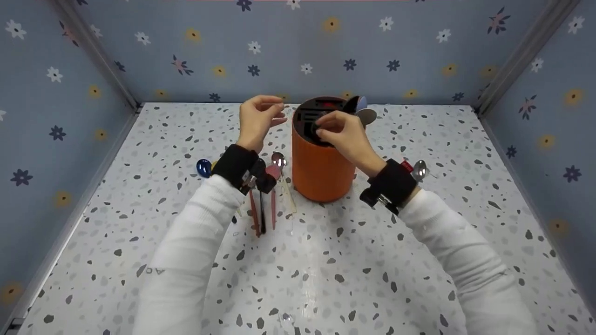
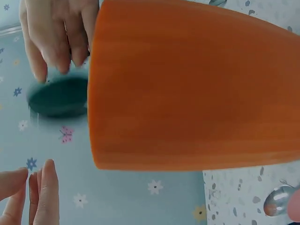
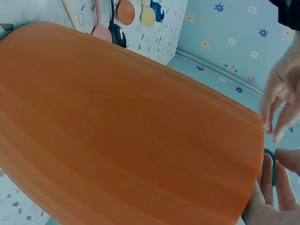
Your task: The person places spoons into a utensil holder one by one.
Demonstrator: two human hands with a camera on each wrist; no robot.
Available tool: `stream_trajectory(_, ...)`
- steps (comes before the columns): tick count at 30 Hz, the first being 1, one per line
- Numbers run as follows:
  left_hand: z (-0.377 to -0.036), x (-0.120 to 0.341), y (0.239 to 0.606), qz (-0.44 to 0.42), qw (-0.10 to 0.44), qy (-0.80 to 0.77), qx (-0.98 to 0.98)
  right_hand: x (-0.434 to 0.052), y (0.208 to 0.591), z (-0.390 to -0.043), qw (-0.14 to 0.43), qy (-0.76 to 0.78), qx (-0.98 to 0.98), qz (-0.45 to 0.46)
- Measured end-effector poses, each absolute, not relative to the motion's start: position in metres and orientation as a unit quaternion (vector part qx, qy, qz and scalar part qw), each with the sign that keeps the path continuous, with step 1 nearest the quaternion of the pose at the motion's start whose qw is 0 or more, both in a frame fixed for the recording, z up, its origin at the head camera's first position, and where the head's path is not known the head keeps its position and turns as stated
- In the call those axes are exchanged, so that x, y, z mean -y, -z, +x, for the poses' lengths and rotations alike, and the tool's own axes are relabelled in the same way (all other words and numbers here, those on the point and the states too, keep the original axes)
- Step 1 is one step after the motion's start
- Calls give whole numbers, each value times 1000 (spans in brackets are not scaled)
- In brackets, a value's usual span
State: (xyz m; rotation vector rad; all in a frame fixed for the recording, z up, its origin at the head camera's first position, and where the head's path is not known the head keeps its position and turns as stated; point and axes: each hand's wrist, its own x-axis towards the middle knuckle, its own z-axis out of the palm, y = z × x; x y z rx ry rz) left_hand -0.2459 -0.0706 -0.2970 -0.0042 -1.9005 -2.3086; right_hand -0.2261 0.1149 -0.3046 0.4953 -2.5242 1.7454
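Note:
An orange cylindrical cutlery holder [image 1: 323, 172] with a black slotted top stands upright between the two hands. My right hand [image 1: 343, 134] is over its top, thumb and fingers pinching the rounded end of a dark green spoon [image 3: 273, 165]. In the left wrist view this green spoon [image 2: 61, 97] is blurred and sticks out past the holder's rim; its handle is hidden by the holder. My left hand [image 1: 260, 116] hovers just left of the rim with loosely bent fingers and nothing in them. Black, lavender and grey-beige spoon ends [image 1: 367, 116] rise from the holder's far right side.
Left of the holder several spoons lie on the speckled table, among them a blue spoon [image 1: 204, 168], a pink spoon [image 1: 273, 173] and an orange spoon [image 3: 125, 12]. A silver spoon [image 1: 420, 170] is beyond the right wrist. Flowered panels [image 1: 298, 51] enclose the table's back and sides.

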Motion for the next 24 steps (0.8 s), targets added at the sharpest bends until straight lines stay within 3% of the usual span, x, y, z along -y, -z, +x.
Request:
stream_trajectory(6, -247, 90, 312, 45, 72, 773, 629, -123, 304, -212, 22, -561, 804, 195)
stream_trajectory(15, -247, 110, 348, 93, 46, 766, 635, -128, 316, -197, -16, -577, 777, 250)
stream_trajectory(24, -241, 122, 384, 118, 3, 761, 638, -129, 346, -188, -95, -540, 792, 266)
